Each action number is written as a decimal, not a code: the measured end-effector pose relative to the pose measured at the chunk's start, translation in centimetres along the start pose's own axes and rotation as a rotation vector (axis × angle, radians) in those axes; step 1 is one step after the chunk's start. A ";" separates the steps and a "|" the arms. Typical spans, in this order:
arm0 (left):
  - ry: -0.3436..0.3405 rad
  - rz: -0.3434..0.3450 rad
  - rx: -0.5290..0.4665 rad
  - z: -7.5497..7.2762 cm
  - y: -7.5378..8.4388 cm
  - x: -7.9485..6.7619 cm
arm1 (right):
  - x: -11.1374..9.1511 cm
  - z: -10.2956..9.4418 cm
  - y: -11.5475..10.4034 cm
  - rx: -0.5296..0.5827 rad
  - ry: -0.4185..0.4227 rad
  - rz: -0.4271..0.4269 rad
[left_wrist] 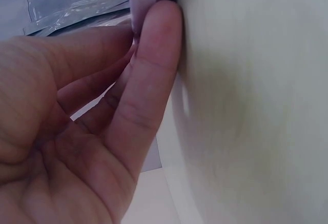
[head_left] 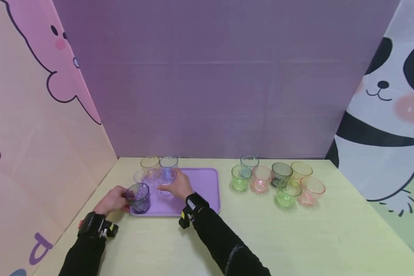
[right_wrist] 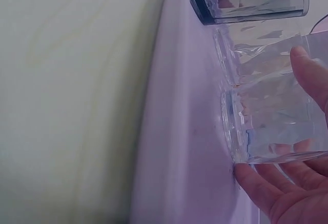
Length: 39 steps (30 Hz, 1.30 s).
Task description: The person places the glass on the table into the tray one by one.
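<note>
My left hand (head_left: 113, 200) pinches the near-left edge of a lilac tray (head_left: 202, 191); in the left wrist view the thumb and a finger meet at the tray's rim (left_wrist: 147, 1). Close by stands a dark grey glass (head_left: 140, 199) in the tray's near-left corner. With spread thumb and fingers, my right hand (head_left: 180, 184) holds a clear glass (right_wrist: 279, 124) low over the tray floor. Behind it on the tray are a blue-tinted glass (head_left: 168, 166) and a yellow-tinted glass (head_left: 150, 165). Another clear glass shows partly at the left.
To the right of the tray, several tinted glasses stand on the pale table (head_left: 262, 237): green (head_left: 240, 180), pink (head_left: 261, 181), a dark one (head_left: 281, 174), more green, pink and yellow, and a bluish one (head_left: 250, 161). Behind the table rises a purple backdrop (head_left: 207, 96).
</note>
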<state>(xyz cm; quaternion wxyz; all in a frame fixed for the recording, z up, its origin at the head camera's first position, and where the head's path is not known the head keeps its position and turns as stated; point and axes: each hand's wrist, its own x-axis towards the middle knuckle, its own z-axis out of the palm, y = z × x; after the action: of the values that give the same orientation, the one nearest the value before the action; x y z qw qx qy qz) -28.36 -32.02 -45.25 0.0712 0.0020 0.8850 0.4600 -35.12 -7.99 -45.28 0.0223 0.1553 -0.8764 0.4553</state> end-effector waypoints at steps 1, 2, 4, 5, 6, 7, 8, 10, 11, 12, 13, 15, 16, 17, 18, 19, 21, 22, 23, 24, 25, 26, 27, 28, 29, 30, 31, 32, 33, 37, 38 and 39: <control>0.004 -0.003 -0.001 0.0 0.0 0.0 | 0.0 0.0 0.0 -0.003 0.001 -0.004; 0.007 -0.004 0.000 0.0 0.0 0.0 | 0.0 0.1 0.0 -0.006 0.001 -0.005; 0.009 0.001 0.006 0.0 0.0 0.0 | 0.1 0.2 0.1 -0.018 0.004 -0.010; 0.010 0.002 0.006 0.0 0.0 0.0 | 0.2 0.2 0.1 -0.022 0.005 -0.013; 0.013 0.000 0.006 0.0 0.0 -0.1 | 0.2 0.2 0.1 -0.024 0.006 -0.015; 0.016 -0.002 0.006 0.1 0.0 0.0 | 0.2 0.3 0.2 -0.028 0.007 -0.016; 0.016 -0.002 0.007 0.0 0.1 -0.1 | 0.2 0.3 0.2 -0.028 0.004 -0.014; 0.007 0.007 0.011 0.0 0.1 -0.1 | 0.1 0.3 0.2 -0.020 -0.004 -0.008; 0.010 0.002 0.008 0.0 0.1 -0.1 | 0.0 0.2 0.2 -0.011 -0.008 -0.002; 0.015 -0.005 0.004 0.1 0.1 -0.1 | 0.0 0.2 0.2 0.000 -0.013 0.003; 0.013 -0.001 0.007 0.0 0.1 0.0 | 0.0 0.1 0.2 0.011 -0.018 0.007; 0.009 0.006 0.011 0.0 0.1 -0.1 | -0.1 0.1 0.3 0.025 -0.025 0.018; 0.015 -0.001 0.008 0.0 0.1 0.0 | -0.1 0.0 0.3 0.027 -0.026 0.020; 0.017 -0.002 0.008 0.0 0.1 0.0 | -0.1 0.0 0.3 0.028 -0.028 0.024; 0.017 -0.004 0.009 0.0 0.1 0.0 | -0.1 0.0 0.3 0.027 -0.030 0.027; 0.012 0.002 0.014 0.0 0.1 0.0 | -0.1 0.0 0.3 0.024 -0.030 0.029; 0.010 0.001 0.016 0.0 0.1 0.0 | -0.1 0.0 0.3 0.019 -0.033 0.031; 0.014 -0.004 0.015 0.0 0.1 0.0 | -0.1 0.1 0.3 0.018 -0.032 0.030; 0.014 -0.005 0.017 0.0 0.2 -0.1 | -0.2 0.1 0.4 0.018 -0.033 0.027; 0.013 -0.005 0.020 0.0 0.2 -0.1 | -0.2 0.1 0.4 0.019 -0.034 0.025; 0.009 0.002 0.025 0.1 0.2 -0.1 | -0.2 0.0 0.4 0.024 -0.035 0.025; 0.014 -0.004 0.023 0.1 0.3 -0.1 | -0.3 -0.1 0.4 0.029 -0.038 0.028; 0.018 -0.008 0.023 0.1 0.3 -0.1 | -0.3 -0.1 0.5 0.031 -0.042 0.032; 0.019 -0.010 0.021 0.1 0.3 -0.1 | -0.4 -0.2 0.6 0.034 -0.049 0.035; 0.012 -0.005 0.023 0.1 0.3 -0.2 | -0.4 -0.3 0.6 0.037 -0.057 0.038; 0.010 -0.003 0.023 0.1 0.3 -0.2 | -0.5 -0.5 0.7 0.040 -0.065 0.044; 0.006 0.001 0.024 0.1 0.3 -0.2 | -0.5 -0.6 0.7 0.036 -0.073 0.045; 0.012 -0.009 0.015 0.1 0.3 -0.2 | -0.5 -0.8 0.8 0.031 -0.082 0.046; 0.010 -0.003 0.015 0.1 0.3 -0.2 | -0.6 -0.9 0.9 0.021 -0.089 0.044; 0.007 0.001 0.006 0.0 0.3 -0.2 | -0.7 -1.5 1.3 0.006 -0.113 0.044; 0.009 -0.001 0.005 0.0 0.3 -0.2 | -0.7 -1.6 1.5 0.013 -0.118 0.050; 0.006 0.004 0.011 0.0 0.3 -0.2 | -0.8 -1.7 1.6 0.020 -0.119 0.052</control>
<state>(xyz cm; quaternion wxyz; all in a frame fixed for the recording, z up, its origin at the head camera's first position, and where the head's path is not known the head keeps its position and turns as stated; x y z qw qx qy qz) -28.14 -31.89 -44.99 0.0679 0.0028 0.8878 0.4552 -35.04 -5.54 -45.63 -0.0435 0.1595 -0.8753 0.4545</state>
